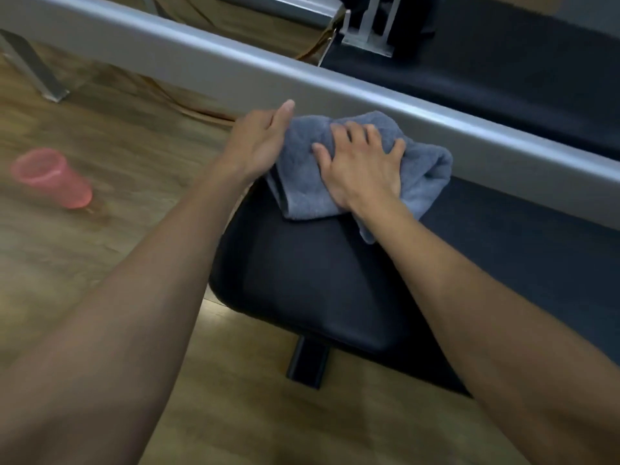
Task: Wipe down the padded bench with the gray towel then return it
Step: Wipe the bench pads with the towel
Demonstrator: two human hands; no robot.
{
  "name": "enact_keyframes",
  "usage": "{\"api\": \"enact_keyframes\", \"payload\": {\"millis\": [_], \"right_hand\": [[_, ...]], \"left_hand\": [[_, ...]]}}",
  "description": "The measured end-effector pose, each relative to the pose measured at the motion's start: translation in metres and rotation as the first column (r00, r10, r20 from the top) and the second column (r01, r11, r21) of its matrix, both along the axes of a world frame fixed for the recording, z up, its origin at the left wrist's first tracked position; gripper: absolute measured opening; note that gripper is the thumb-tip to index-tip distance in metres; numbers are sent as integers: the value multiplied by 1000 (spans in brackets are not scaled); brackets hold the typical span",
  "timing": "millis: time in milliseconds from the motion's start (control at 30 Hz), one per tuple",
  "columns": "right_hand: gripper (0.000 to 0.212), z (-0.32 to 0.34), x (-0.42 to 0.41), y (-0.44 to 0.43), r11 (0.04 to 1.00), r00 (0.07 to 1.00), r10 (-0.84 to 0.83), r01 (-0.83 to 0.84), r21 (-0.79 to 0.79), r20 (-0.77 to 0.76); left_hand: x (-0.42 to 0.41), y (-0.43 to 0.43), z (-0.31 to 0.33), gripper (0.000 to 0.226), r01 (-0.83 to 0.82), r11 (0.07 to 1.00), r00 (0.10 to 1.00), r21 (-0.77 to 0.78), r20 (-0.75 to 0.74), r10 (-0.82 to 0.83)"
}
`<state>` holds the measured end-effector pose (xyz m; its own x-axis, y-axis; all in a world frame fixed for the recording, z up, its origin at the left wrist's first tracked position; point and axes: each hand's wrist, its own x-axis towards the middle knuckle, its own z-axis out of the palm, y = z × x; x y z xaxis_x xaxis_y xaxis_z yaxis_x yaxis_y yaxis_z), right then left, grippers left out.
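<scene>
The gray towel point(421, 176) lies bunched on the far end of the black padded bench point(315, 276). My right hand point(360, 166) presses flat on top of the towel, fingers spread and curled into the cloth. At the towel's left edge my left hand point(260, 142) grips the cloth; its fingers are hidden under the fabric and the thumb points up. The bench pad below both hands is bare, and a black post point(307, 364) holds it up from the floor.
A silver metal beam point(208, 65) runs diagonally just behind the towel. A pink plastic cup point(50, 177) stands on the wooden floor point(117, 135) at the left. A dark mat point(523, 239) lies right of the bench. A cable runs along the floor under the beam.
</scene>
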<state>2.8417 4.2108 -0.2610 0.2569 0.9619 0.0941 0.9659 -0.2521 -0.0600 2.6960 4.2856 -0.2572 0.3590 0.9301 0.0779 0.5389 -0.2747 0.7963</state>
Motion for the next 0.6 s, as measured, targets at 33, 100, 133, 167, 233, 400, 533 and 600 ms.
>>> {"api": "enact_keyframes", "payload": {"millis": [33,100,133,167,233,400,533,600], "right_hand": [[59,1,2,14,1000,1000,-19,19,-8,0],[61,4,2,28,999,999,-52,53,-14,13],[61,5,0,28,998,998,-59,59,-15,26],[61,6,-2,24,998,998,-56,57,-15,38],[61,7,-9,7,999,998,-36,37,-6,49],[62,7,-47,-59,998,997,66,-67,12,34],[59,3,-80,-108,988,991,128,-131,81,43],[59,1,-92,-124,984,988,145,-149,102,44]], "left_hand": [[-4,-3,-1,49,6,1000,1000,11,-7,-6],[-9,-13,-4,46,24,1000,1000,-13,-17,-25],[-11,-18,-4,48,30,999,999,-44,-16,-31],[-14,-26,-2,52,30,997,999,-72,-9,-31],[-19,-39,5,58,-1,994,999,-111,34,5],[-27,-55,13,84,-143,974,985,-174,75,158],[-32,-73,7,55,-150,977,989,-153,-25,148],[-38,-82,-1,42,-167,978,985,-125,-63,160]]}}
